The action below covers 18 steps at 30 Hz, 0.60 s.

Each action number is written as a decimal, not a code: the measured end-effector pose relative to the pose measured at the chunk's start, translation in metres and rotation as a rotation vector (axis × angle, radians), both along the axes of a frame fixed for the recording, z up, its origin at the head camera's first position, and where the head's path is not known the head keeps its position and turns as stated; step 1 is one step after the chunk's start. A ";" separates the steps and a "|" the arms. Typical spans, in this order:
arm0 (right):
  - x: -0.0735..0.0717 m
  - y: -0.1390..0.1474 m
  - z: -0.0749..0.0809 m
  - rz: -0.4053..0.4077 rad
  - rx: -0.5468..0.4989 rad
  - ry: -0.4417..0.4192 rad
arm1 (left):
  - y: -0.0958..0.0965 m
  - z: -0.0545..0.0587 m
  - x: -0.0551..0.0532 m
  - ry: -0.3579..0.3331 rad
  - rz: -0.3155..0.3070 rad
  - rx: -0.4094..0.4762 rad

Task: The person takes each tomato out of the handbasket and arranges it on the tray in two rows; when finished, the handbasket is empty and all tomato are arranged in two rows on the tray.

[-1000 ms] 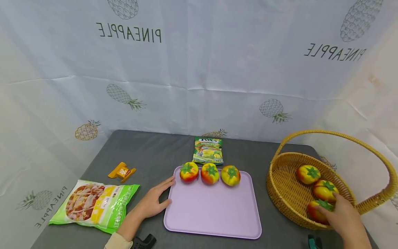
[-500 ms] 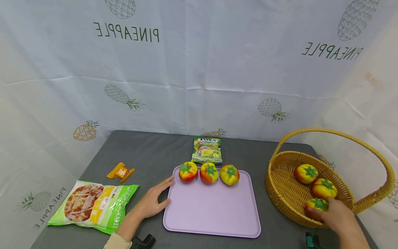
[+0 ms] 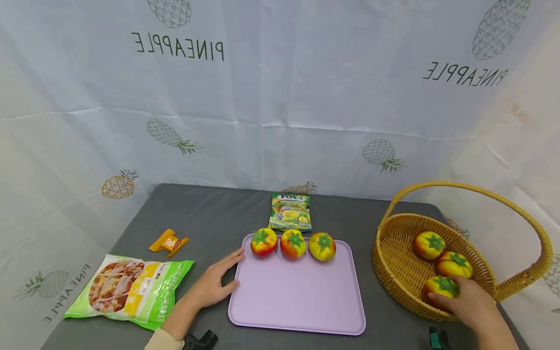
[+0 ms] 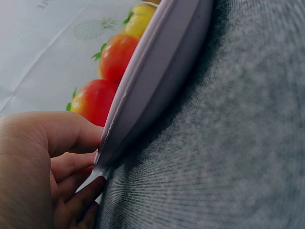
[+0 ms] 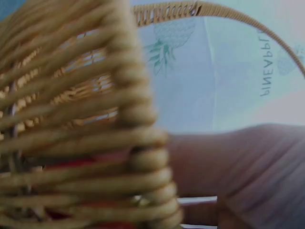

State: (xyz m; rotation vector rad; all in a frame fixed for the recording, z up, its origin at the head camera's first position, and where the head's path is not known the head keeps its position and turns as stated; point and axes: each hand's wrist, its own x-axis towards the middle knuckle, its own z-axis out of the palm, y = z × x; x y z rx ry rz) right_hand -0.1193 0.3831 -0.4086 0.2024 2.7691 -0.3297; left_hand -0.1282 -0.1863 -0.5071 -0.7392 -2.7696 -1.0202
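Note:
My right hand reaches over the near rim of a wicker basket and grips a red-and-yellow tomato with a green leafy top. Two similar tomatoes lie behind it in the basket. In the right wrist view the basket wall hides most of the fingers. My left hand rests against the left edge of a lilac tray, thumb and fingertips at the rim. The left wrist view shows that hand touching the tray's edge. Three tomatoes stand in a row along the tray's far edge.
Behind the tray lies a green snack packet. To the left are a small orange-wrapped item and a large green-and-white food bag. The basket's tall handle arches above it. A pineapple-print curtain hangs behind the grey table.
My right hand has shifted slightly left inside the basket, and its tomato has moved a little away from the other two. The left hand stays at the tray. The view has shifted slightly.

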 end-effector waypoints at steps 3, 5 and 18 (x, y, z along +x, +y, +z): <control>0.000 -0.007 0.006 0.015 -0.020 0.063 | 0.000 0.000 0.000 0.008 0.001 -0.001; 0.001 -0.012 0.009 0.033 -0.038 0.120 | 0.000 0.000 0.000 0.012 0.000 -0.004; 0.005 -0.059 0.014 0.052 -0.225 0.468 | 0.000 -0.003 0.000 0.028 0.000 -0.004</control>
